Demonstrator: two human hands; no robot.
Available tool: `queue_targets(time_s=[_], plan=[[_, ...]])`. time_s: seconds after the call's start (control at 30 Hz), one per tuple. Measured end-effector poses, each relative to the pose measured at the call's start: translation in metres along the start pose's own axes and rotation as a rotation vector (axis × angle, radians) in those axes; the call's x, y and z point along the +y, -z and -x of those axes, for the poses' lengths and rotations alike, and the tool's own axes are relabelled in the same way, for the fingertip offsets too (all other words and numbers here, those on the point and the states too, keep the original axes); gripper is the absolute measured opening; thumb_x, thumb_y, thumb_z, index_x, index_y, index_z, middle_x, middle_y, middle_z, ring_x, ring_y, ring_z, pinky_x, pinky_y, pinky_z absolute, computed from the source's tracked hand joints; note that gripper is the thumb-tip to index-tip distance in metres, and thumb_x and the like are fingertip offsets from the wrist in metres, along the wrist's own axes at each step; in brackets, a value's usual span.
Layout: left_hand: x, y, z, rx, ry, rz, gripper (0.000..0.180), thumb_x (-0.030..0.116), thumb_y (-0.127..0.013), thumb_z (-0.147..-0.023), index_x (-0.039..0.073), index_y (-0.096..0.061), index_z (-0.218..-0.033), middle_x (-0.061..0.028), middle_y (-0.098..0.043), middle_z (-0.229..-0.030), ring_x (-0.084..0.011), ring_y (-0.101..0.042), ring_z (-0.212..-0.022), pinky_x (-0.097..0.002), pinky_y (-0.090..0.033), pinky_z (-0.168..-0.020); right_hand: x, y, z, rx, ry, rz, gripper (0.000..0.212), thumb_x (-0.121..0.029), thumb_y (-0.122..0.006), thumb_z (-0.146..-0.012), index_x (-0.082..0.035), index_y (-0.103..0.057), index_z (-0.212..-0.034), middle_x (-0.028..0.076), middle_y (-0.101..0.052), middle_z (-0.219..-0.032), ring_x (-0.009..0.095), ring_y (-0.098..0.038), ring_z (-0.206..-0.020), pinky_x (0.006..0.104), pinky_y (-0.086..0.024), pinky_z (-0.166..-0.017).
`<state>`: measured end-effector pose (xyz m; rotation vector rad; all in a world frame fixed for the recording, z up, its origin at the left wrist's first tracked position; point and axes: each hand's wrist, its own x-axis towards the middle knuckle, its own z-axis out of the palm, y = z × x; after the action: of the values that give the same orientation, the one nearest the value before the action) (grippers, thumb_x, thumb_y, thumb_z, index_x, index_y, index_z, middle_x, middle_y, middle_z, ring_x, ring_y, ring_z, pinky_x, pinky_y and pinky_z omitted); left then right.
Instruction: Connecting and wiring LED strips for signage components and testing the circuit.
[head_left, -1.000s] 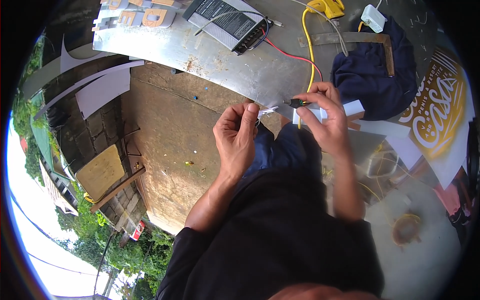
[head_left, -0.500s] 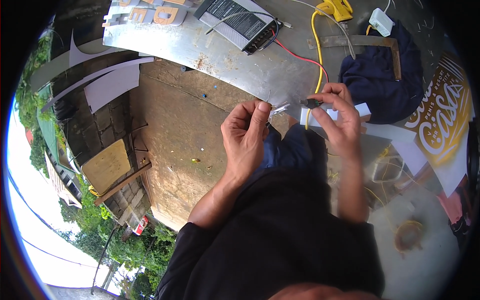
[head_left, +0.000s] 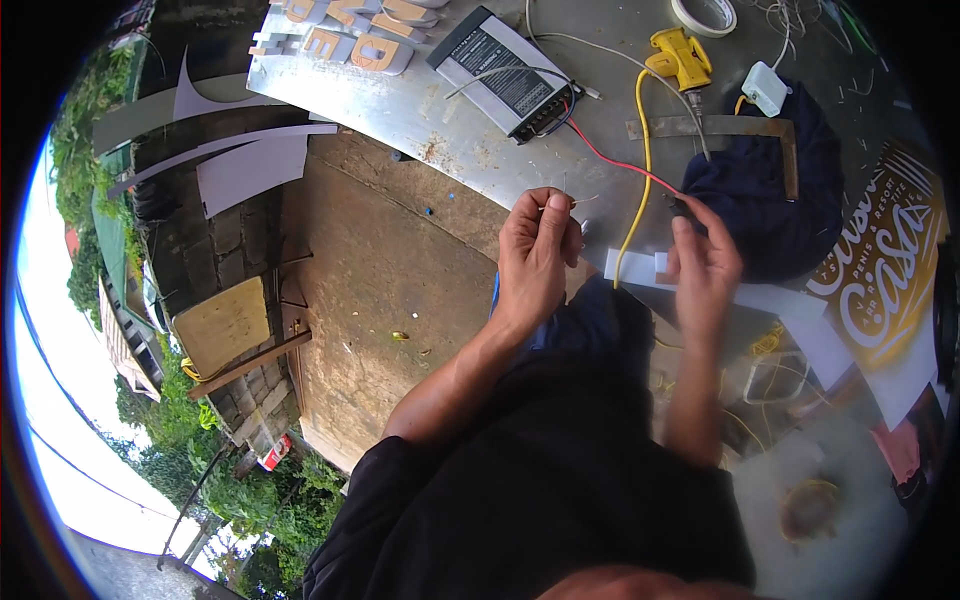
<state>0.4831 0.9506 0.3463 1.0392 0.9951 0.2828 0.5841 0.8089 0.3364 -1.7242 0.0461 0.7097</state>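
Note:
My left hand [head_left: 540,250] is closed in a pinch over the table's near edge, with thin bare wire ends [head_left: 582,200] poking out past the thumb and forefinger. What lies inside the fingers is mostly hidden. To its right, my right hand [head_left: 706,262] pinches a small dark clip-like piece [head_left: 674,204] between thumb and forefinger. A red wire [head_left: 620,157] runs from a grey power supply box [head_left: 505,72] with a black label towards that piece. The two hands are apart. A yellow cable [head_left: 643,170] hangs between them.
Ahead on the metal table [head_left: 400,125] sit a yellow power tool [head_left: 682,60], white adapter [head_left: 765,90], tape roll [head_left: 704,14] and cut-out letters [head_left: 350,45]. A rusty metal square [head_left: 790,150] rests on dark blue cloth [head_left: 760,225]. A gold-and-white lettered sheet [head_left: 890,280] lies right.
My right hand has drawn back to the right, away from the left, with the dark piece still in its fingers. The silvery strips by my left fingers no longer show; thin wire ends do.

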Motion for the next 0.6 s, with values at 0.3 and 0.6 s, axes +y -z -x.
queue_targets(time_s=[0.3,0.6], plan=[[-0.017,-0.014,-0.003,-0.051,0.195,0.245,0.018,0.024,-0.049,-0.101,0.006,-0.052,-0.099,0.0024,-0.039,-0.066,-0.0068,-0.037,-0.06,-0.0234,-0.035,-0.055,0.005,-0.003,-0.009,-0.01,-0.086,-0.633,0.027,-0.011,-0.056,-0.095,0.002,-0.056,-0.118,0.017,-0.067,-0.105,0.02,-0.068,-0.09,0.0286,-0.054,-0.078],[-0.039,-0.019,-0.001,-0.04,0.147,0.143,0.016,0.023,-0.051,-0.1,0.007,-0.053,-0.098,0.0026,-0.044,-0.072,-0.0061,-0.038,-0.061,-0.0225,-0.036,-0.06,0.022,0.01,-0.021,-0.042,-0.023,-0.957,0.031,-0.009,-0.059,-0.093,0.0,-0.052,-0.121,0.013,-0.066,-0.102,0.019,-0.064,-0.09,0.031,-0.052,-0.081]])
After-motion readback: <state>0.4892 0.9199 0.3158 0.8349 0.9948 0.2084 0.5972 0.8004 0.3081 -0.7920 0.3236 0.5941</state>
